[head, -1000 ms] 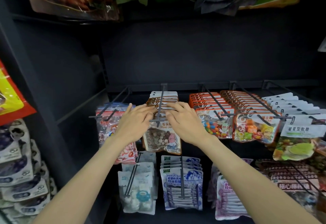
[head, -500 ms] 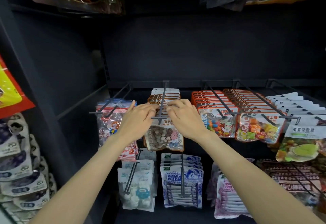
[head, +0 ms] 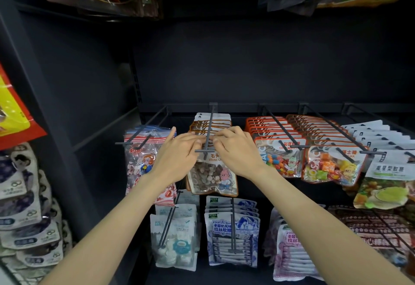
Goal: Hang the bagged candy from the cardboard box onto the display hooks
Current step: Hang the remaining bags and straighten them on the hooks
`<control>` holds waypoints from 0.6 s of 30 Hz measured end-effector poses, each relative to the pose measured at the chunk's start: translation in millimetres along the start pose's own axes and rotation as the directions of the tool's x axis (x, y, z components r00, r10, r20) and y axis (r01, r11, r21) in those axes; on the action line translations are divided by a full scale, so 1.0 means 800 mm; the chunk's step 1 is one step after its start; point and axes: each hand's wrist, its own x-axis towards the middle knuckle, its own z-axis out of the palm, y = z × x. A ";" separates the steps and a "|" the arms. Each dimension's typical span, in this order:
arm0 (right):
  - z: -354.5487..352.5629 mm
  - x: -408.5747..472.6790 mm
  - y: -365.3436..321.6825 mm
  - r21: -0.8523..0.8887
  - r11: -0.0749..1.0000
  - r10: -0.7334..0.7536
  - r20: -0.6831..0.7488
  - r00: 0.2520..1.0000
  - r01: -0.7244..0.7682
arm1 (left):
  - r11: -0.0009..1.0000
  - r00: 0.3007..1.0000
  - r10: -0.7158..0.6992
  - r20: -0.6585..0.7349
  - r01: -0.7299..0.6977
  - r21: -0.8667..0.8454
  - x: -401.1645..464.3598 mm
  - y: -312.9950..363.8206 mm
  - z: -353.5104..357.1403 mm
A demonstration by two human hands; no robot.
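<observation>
A brown-edged stone candy bag hangs at the front of the middle display hook, with several like bags behind it. My left hand and my right hand meet at the hook, one on each side. The fingertips of both pinch the top edge of the front bag. The bag's lower part with brown candies and a cartoon figure hangs below my hands. The cardboard box is out of view.
Neighbouring hooks carry a red-striped bag on the left and colour-bean bags and orange sugar bags on the right. A lower row holds white and blue bags. A dark shelf post stands at left.
Both hands have slid a little farther back along the middle hook with the bag's top edge. The view has tilted slightly.
</observation>
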 end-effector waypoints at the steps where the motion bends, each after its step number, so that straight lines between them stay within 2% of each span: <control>1: -0.001 0.000 -0.001 -0.006 1.000 -0.003 0.007 1.000 0.003 | 1.000 1.000 -0.001 0.006 0.001 0.007 0.000 0.000 -0.001; 9: -0.009 -0.001 0.003 0.028 1.000 -0.005 0.051 0.999 0.004 | 0.999 0.998 -0.033 -0.052 0.031 -0.034 0.010 -0.002 -0.006; 12: -0.011 0.003 0.001 0.001 1.000 -0.003 0.082 0.997 0.003 | 0.993 0.999 -0.038 -0.036 0.034 -0.112 0.023 0.003 -0.009; 14: -0.011 0.003 0.000 0.003 1.000 -0.010 0.089 0.996 0.010 | 0.992 0.999 -0.034 0.034 0.038 -0.118 0.029 0.003 -0.010; 18: -0.017 0.007 0.008 0.090 0.995 0.041 0.029 0.999 -0.044 | 0.999 0.974 0.038 0.223 -0.043 0.021 0.032 -0.007 -0.002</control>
